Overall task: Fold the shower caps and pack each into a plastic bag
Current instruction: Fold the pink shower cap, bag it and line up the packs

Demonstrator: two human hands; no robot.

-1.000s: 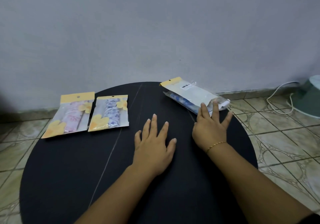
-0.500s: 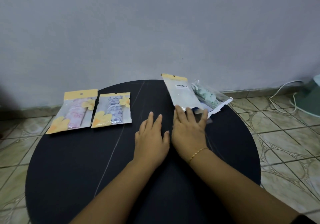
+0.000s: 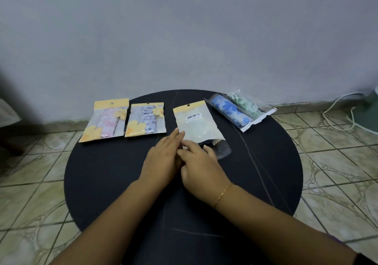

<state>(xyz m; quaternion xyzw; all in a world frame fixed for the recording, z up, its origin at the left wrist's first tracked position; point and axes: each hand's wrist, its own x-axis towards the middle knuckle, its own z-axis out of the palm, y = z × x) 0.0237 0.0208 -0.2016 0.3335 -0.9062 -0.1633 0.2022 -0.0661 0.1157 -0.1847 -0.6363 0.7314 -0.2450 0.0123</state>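
At frame centre on the bench (image 3: 102,183), both hands met at the plastic bag (image 3: 197,124)'s open lower end. The left hand (image 3: 163,158) lay flat, fingers straight; the right hand (image 3: 201,164) pinched the flap. Sealing well probably meant pressing evenly along it.

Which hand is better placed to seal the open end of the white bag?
Right hand: its fingers lie at the white bag's open end; the left hand touches its left edge.
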